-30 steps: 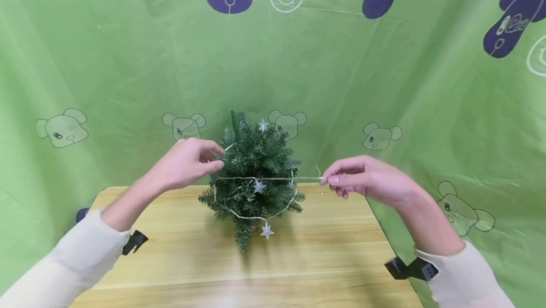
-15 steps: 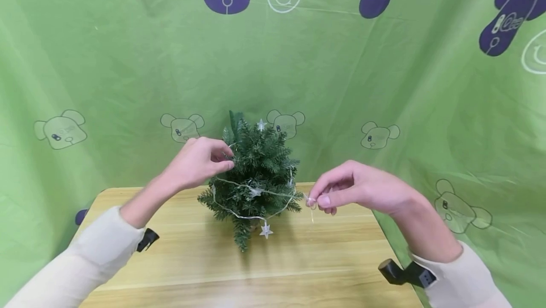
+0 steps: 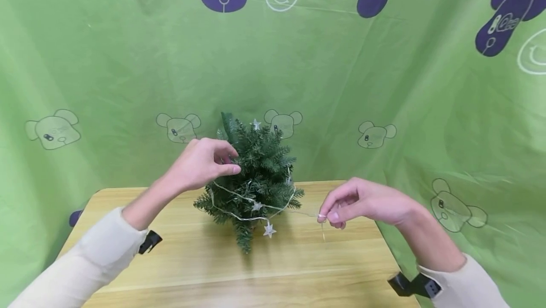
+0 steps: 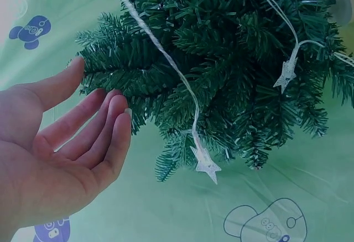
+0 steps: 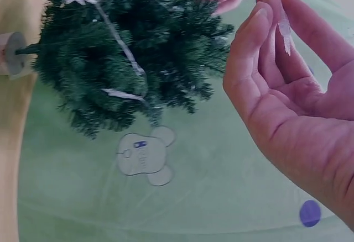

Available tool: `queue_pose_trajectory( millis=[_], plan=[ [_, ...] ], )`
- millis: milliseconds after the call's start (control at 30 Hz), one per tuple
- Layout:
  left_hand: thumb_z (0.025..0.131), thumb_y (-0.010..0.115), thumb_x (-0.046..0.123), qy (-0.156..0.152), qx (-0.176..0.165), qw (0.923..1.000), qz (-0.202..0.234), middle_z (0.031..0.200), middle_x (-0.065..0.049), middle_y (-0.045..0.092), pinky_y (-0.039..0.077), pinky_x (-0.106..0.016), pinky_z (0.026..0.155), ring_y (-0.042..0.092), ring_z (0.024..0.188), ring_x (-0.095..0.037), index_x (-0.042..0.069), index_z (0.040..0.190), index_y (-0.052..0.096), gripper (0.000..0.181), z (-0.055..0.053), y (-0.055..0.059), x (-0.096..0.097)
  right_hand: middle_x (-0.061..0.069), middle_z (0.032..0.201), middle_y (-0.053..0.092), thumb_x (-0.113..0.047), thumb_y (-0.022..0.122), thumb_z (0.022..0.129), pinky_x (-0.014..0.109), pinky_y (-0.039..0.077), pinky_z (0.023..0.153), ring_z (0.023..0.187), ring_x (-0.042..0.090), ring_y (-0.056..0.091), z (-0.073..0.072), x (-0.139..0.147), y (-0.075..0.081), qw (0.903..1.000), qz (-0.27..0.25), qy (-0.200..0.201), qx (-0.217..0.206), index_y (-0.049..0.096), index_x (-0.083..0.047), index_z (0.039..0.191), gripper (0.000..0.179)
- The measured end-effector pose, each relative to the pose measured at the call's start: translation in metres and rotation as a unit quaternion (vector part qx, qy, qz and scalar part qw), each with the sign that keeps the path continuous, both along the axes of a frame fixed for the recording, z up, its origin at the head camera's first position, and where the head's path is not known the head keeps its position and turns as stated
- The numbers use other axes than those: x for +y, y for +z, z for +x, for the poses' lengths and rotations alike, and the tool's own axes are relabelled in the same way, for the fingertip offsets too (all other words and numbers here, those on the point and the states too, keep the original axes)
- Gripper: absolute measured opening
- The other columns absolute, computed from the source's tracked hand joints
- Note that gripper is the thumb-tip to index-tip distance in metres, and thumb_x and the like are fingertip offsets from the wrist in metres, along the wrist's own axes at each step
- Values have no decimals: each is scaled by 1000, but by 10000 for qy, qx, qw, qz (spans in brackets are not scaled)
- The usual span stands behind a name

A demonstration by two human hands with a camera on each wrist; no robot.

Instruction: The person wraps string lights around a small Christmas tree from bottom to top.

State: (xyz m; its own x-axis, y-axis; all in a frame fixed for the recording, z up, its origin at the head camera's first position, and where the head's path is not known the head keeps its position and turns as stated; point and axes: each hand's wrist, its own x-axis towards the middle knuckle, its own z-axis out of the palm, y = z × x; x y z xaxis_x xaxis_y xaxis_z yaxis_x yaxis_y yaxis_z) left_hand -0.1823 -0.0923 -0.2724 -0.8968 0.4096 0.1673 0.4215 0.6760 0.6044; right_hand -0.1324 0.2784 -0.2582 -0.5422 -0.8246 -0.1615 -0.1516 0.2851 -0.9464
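Observation:
A small artificial Christmas tree [image 3: 264,156] stands on the table, wrapped in a string of star lights [image 3: 239,215]. My right hand [image 3: 367,203] pinches the clear wire of that string to the right of the tree. In the right wrist view a translucent light [image 5: 285,32] hangs at those fingers. From there the wire runs left across the lower branches, past a star [image 3: 256,206]. My left hand [image 3: 204,163] is at the tree's left side, fingers loosely bent, holding nothing. In the left wrist view its fingertips [image 4: 77,65] are close to the branches; contact is unclear.
The wooden table [image 3: 298,275] has its far edge just behind the tree. A green curtain [image 3: 128,61] with printed bear heads hangs behind and at both sides. The tree's round base [image 5: 12,54] shows in the right wrist view.
My right hand has moved down with the wire, which now slopes lower across the tree front, its star lowered too. My left hand has shifted slightly right, over the tree's left branches.

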Motion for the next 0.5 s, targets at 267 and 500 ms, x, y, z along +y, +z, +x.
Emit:
queue_pose_trajectory(
  millis=[267, 500],
  plan=[
    [90, 77, 31, -14, 238, 9997, 95, 101, -4, 77, 60, -41, 82, 72, 89, -20, 14, 111, 75, 27, 0, -2, 0, 2, 94, 70, -4, 57, 99, 38, 57, 85, 86, 15, 66, -12, 6, -18, 9992, 238, -274, 178, 68, 2, 117, 22],
    [90, 74, 18, -29, 370, 9990, 245, 94, -2, 77, 60, -34, 76, 69, 82, -15, 11, 103, 77, 15, -1, -2, -6, 4, 99, 70, -7, 57, 100, 35, 58, 86, 88, 14, 66, -29, 20, -26, 9953, 283, -888, -260, 65, 4, 122, 26]
  ],
)
